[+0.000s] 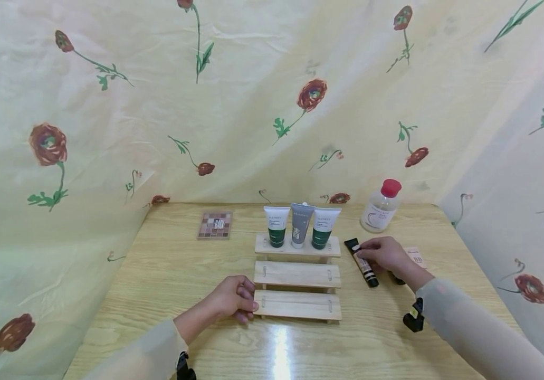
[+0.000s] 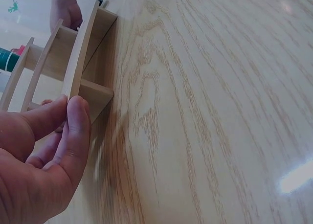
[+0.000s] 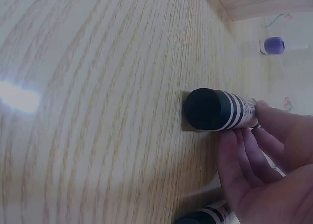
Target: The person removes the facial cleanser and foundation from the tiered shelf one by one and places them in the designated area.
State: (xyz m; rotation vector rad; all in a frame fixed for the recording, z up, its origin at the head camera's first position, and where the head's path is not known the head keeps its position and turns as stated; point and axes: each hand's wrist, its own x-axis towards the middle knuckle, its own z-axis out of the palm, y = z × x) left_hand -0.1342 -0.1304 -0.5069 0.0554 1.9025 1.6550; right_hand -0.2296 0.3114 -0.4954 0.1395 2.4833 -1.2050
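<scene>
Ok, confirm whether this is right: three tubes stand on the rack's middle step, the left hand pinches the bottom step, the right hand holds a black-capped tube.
In the head view, the three tubes stand on the top step of the rack, not the middle one. The left hand does pinch the bottom step, and the right hand does hold a black-capped tube.

Head: the camera is looking forward and down over table [image 1: 172, 274], wooden stand [image 1: 297, 274] and backdrop [image 1: 243, 105]. Left wrist: a near camera is facing along the stand's front. Right wrist: a near camera is facing the black end of a tube [image 3: 222, 109]. Head and left views are sharing the stand; head and right, the tube.
</scene>
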